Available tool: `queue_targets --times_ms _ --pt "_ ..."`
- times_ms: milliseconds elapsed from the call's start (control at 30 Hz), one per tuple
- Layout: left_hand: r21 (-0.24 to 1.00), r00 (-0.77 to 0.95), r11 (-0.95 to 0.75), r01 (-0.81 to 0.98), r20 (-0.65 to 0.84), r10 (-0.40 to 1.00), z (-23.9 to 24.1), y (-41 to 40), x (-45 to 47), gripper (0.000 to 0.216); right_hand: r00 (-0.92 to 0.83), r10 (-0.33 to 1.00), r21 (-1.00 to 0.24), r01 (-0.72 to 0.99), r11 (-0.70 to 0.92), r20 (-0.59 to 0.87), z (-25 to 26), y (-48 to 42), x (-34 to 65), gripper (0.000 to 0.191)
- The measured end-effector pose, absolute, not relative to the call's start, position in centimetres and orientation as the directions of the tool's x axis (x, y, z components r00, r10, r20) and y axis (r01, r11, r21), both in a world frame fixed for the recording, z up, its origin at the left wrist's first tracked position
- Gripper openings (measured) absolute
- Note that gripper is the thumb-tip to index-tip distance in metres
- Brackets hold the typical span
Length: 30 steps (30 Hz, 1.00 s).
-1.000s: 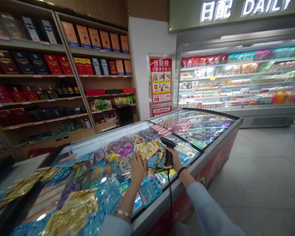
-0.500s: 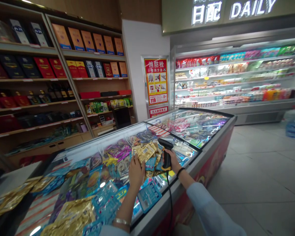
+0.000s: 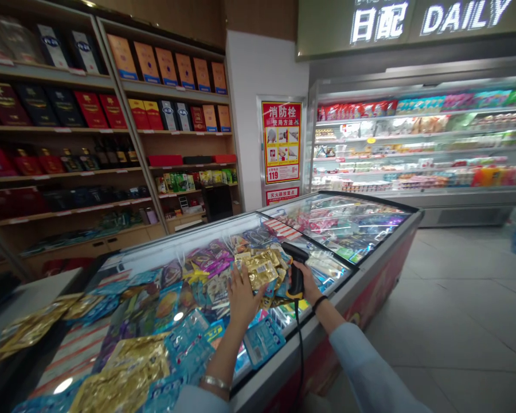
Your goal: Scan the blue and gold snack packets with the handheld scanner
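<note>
My right hand is wrapped around the grip of a black and yellow barcode scanner, its cable hanging down the freezer's side. The scanner's head lies just right of a heap of gold packets. At that heap's left edge, my left hand has its fingers and thumb on a shiny gold packet whose printed label faces up. How far the fingers reach under it is hidden. Near my left wrist lies a blue packet on the freezer's edge.
A glass-topped chest freezer stretches away in front of me. Gold packets and blue packets lie on its near glass. Shelves of boxes stand at left, a lit refrigerated display at the back right.
The view has shifted slightly, moving the scene a little to the right. The gold packet now lies flatter beneath my left fingers, with its label more visible. The scanner stays in my right hand.
</note>
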<state>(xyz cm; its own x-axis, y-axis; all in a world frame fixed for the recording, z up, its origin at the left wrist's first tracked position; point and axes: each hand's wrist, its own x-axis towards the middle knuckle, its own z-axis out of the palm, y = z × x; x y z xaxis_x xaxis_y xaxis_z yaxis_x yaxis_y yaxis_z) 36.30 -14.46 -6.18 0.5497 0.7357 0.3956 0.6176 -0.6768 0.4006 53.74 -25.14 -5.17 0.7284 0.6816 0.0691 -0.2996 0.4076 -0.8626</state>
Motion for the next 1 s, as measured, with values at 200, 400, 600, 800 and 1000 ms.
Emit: queue_targets --times_ms 200,400,600,800,1000 --pt "0.326 0.630 -0.714 0.620 0.336 0.701 -5.9 -14.6 36.2 0.102 0.741 0.671 -0.868 -0.304 0.392 0.043 -5.1 -25.1 53.7 0.032" --pt "0.334 0.613 -0.712 0.618 0.363 0.702 -6.1 -14.5 36.5 0.103 0.739 0.671 -0.870 -0.291 0.398 0.060 -5.1 -25.2 53.6 0.032" --pt "0.349 0.622 -0.701 0.622 0.325 0.713 -5.9 -14.3 37.2 0.102 0.743 0.667 -0.861 -0.303 0.409 0.055 -4.7 -25.2 53.4 0.029" --pt "0.368 0.610 -0.695 0.618 0.333 0.719 -5.8 -14.4 37.5 0.103 0.742 0.669 -0.862 -0.317 0.396 0.034 -4.5 -25.3 53.3 0.028" --pt "0.424 0.583 -0.693 0.583 0.376 0.720 -6.0 -14.3 37.6 0.112 0.746 0.664 -0.850 -0.317 0.421 0.051 -4.7 -25.5 53.6 0.031"
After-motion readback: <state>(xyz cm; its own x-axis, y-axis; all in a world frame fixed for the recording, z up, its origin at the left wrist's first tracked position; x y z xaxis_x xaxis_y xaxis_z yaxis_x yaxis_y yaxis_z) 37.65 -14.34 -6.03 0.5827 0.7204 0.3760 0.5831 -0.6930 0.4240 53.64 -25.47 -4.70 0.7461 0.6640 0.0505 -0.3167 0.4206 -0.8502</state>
